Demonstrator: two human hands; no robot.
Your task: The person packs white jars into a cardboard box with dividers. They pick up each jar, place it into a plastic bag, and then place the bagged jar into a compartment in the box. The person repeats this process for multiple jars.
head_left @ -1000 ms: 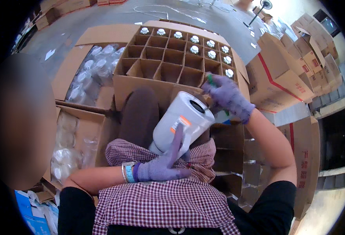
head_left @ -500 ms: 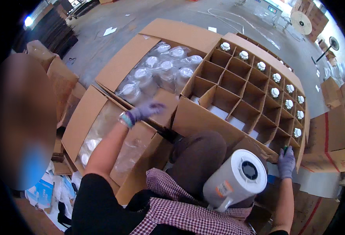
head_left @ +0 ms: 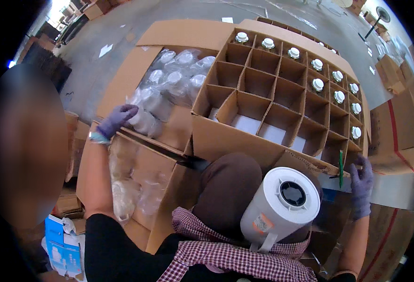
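Note:
My left hand (head_left: 115,120), in a purple glove, reaches out to the left and closes on a clear jar (head_left: 143,122) in plastic wrap at the near edge of an open carton of wrapped jars (head_left: 179,75). My right hand (head_left: 361,184), also gloved, is at the near right corner of a big divided carton (head_left: 226,136), fingers pointing up beside a thin green stick (head_left: 341,167). Whether it grips the stick is unclear. A large white roll (head_left: 282,209) with a dark core lies on my lap.
White-capped jars (head_left: 317,84) fill the far and right cells of the divided carton; the near cells hold none. Another open carton with plastic wrap (head_left: 132,188) sits at my left knee. Flat cartons (head_left: 399,141) lie to the right, and a blue and white package (head_left: 61,244) at lower left.
My left hand left the white roll and reached out left to the wrapped jars. My right hand dropped from above the roll to the carton's near right corner.

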